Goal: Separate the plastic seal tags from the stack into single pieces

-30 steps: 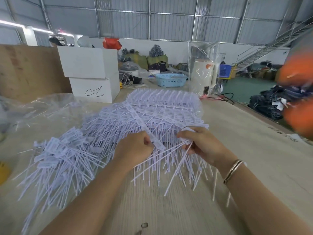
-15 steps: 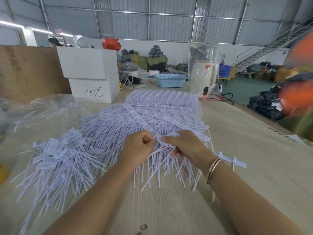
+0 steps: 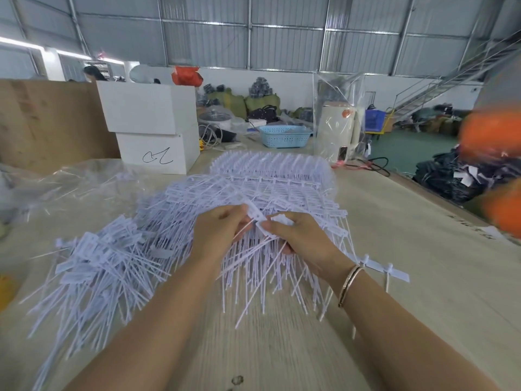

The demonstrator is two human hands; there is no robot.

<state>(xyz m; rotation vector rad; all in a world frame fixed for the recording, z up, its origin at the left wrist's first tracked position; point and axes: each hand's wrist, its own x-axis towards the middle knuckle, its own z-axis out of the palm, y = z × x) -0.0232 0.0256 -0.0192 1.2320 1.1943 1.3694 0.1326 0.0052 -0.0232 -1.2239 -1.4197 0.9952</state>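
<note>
Your left hand (image 3: 222, 230) and right hand (image 3: 298, 238) meet at the near centre of the stack of seal tags (image 3: 267, 187), just above the tabletop (image 3: 423, 277). Both hands have fingers curled, and each pinches the head end of a white strip of tags (image 3: 255, 215) that runs between them; the thumbs and fingertips nearly touch across it. The thin tails of the tags in the strip hang below your hands and fan toward you over the tabletop.

The stack lies directly beyond and under your hands, spread across the middle of the tabletop. A pile of single tags (image 3: 93, 266) lies to the left of your left hand, near but apart from it. Two joined tags (image 3: 386, 270) lie on the tabletop just beside your right wrist, which wears a bracelet (image 3: 349, 286).

At the far end of the tabletop stand two stacked white boxes (image 3: 152, 128) and a blue basket (image 3: 283, 135).
</note>
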